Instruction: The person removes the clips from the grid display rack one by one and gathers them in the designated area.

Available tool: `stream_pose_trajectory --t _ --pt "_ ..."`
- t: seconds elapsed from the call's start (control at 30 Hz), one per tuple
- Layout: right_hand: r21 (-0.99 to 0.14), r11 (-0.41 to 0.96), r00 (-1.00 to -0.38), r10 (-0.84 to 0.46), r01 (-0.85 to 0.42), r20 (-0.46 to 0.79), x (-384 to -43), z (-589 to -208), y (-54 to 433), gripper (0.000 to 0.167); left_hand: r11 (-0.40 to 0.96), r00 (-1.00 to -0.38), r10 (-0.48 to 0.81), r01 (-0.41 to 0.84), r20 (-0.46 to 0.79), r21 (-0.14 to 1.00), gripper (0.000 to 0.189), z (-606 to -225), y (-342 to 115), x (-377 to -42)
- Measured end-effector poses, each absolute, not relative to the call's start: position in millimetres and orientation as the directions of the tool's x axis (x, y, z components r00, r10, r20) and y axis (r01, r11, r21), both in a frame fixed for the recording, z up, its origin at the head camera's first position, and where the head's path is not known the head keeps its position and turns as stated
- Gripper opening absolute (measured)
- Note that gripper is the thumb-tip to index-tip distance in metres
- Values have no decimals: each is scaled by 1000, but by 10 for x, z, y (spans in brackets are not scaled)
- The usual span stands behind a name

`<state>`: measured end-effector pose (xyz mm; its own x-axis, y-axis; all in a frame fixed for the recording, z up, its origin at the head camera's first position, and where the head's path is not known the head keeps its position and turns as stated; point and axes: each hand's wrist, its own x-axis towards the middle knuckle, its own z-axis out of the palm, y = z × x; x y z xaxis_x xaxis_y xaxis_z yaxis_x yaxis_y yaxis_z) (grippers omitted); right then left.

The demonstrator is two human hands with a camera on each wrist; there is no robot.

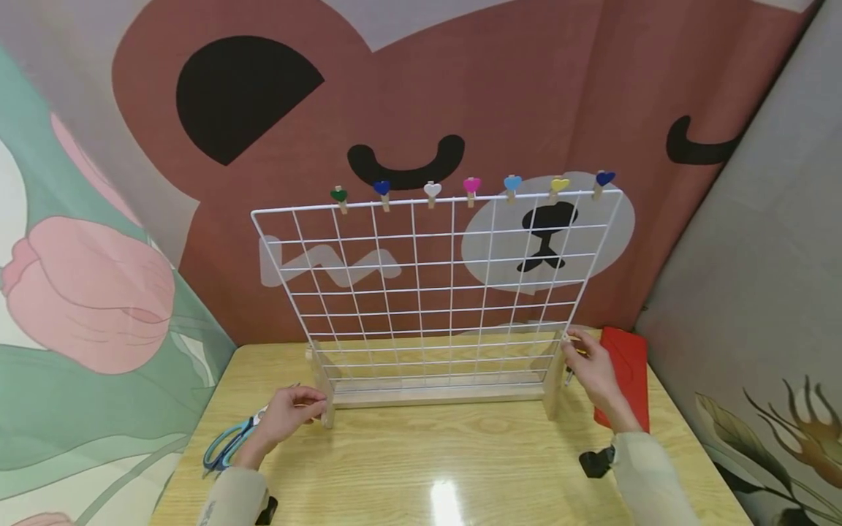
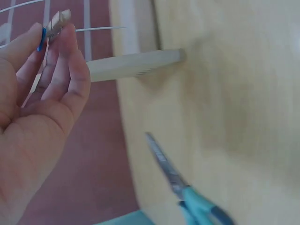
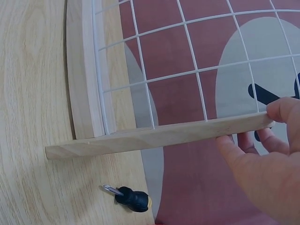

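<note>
A white wire grid panel (image 1: 434,288) stands upright in a wooden stand (image 1: 437,396). Several heart-topped clothespins line its top wire, among them a green one (image 1: 339,195) and a pink one (image 1: 471,187). My left hand (image 1: 289,418) is beside the stand's left side piece (image 2: 136,64). In the left wrist view, its thumb and fingers pinch a small wooden clothespin (image 2: 57,23) with a blue piece on it. My right hand (image 1: 592,369) grips the upper end of the right side piece (image 3: 164,137), thumb on one side and fingers on the other.
Teal-handled scissors (image 1: 226,444) lie on the wood-grain table (image 1: 395,467), left of the stand. A short black screwdriver (image 3: 133,199) lies just right of the stand, near a red pouch (image 1: 625,380). Behind the table hangs a printed cloth (image 1: 460,88).
</note>
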<state>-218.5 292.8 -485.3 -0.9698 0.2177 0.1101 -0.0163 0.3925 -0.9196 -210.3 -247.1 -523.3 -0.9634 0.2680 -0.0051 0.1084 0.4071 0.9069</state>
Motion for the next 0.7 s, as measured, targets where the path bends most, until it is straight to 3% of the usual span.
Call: stream_pose_trajectory --t 0.2,0.37,0.7 --pt "-918 397 -971 208 -24 116 -2172 -4849 2932 40 442 -984 148 -25 -100 896 23 -5640 -2509 -2055" --pt "-919 393 -974 201 -14 100 -2159 -4873 2940 42 440 -986 120 -55 -119 896 19 -5942 -2518 -2013" --pt "-925 378 -973 196 -36 118 -2176 -4862 2944 42 454 -987 93 -76 -132 888 14 -6046 -2428 -1958"
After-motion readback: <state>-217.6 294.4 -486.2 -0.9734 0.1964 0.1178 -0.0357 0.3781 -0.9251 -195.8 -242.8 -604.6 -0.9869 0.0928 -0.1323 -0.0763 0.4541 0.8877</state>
